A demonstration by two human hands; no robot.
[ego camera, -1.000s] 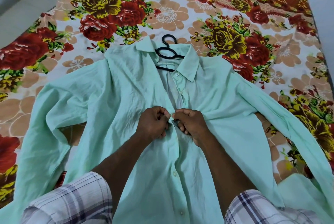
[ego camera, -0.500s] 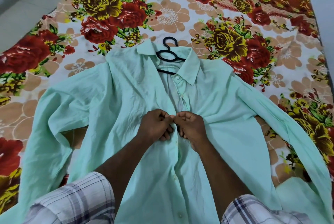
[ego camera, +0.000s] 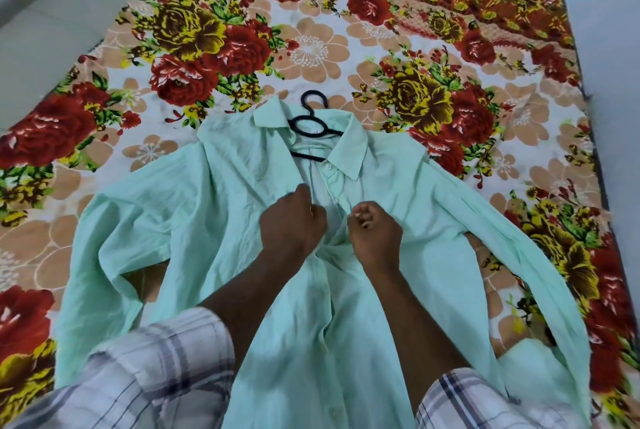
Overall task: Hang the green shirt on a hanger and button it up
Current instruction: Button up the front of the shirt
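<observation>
The mint-green shirt (ego camera: 214, 220) lies face up on the flowered bedsheet, sleeves spread to both sides. A black hanger (ego camera: 308, 123) sits inside its collar, with the hook poking out above. My left hand (ego camera: 292, 224) grips the left front edge of the shirt just below the collar. My right hand (ego camera: 375, 233) pinches the right front edge beside it. Between the two hands the placket gapes open up to the collar, where a white button shows. Below my hands the front lies closed.
The bedsheet (ego camera: 311, 47) with red and yellow roses covers the whole bed. A grey floor strip (ego camera: 41, 13) runs along the far left, and a pale wall stands at the right. My plaid sleeves fill the bottom corners.
Both hands have moved up the placket toward the collar and drawn a little apart. Earlier they met at a lower button.
</observation>
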